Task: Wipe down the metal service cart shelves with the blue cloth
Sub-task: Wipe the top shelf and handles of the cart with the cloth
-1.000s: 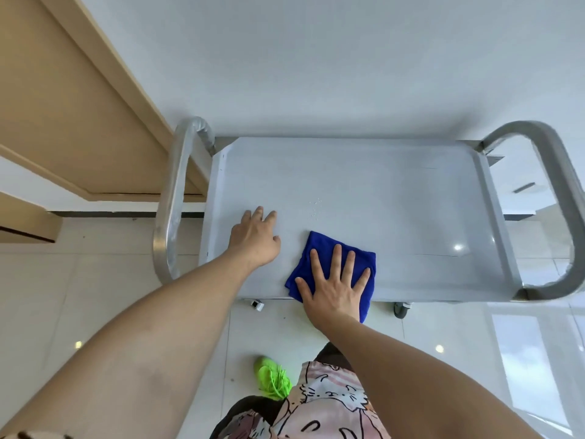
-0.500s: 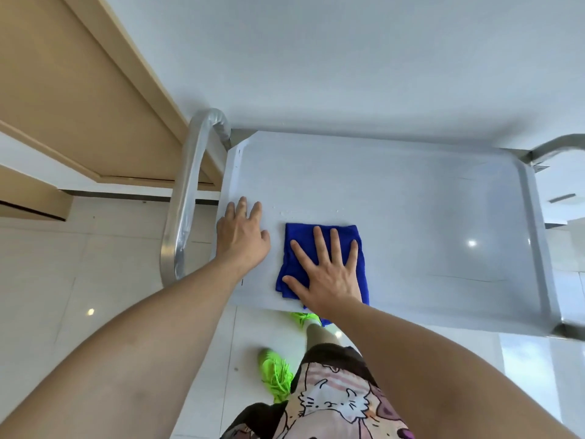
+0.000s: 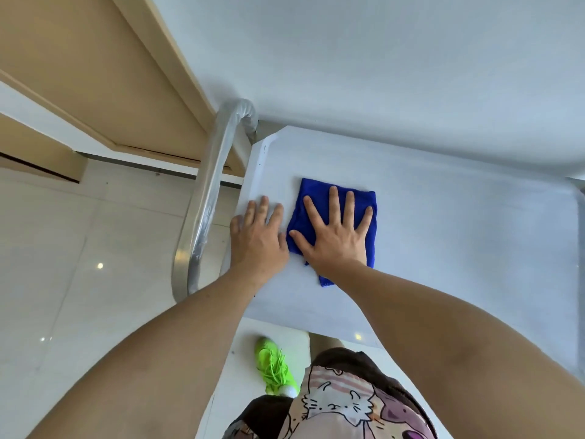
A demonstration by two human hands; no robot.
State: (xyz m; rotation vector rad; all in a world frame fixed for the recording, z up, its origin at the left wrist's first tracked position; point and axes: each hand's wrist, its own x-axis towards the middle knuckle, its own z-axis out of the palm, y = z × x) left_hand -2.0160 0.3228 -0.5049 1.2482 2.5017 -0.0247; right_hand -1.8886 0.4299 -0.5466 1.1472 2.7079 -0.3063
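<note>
- Two bare hands, both flat, fingers spread, gripping nothing.
- Right hand (image 3: 335,231): pressed on folded blue cloth (image 3: 367,210).
- Left hand (image 3: 258,237): just beside cloth, on grey metal cart shelf (image 3: 459,248), near rounded steel handle (image 3: 209,204).

I read this as an indoor service space, perhaps a canteen or hotel back room, though I cannot say which. A stainless service cart (image 3: 443,248) with a plastic-wrapped tubular handle (image 3: 212,198) stands on glossy pale floor tiles (image 3: 79,264), against a plain white wall (image 3: 380,58) beside light wooden panelling (image 3: 95,68).
</note>
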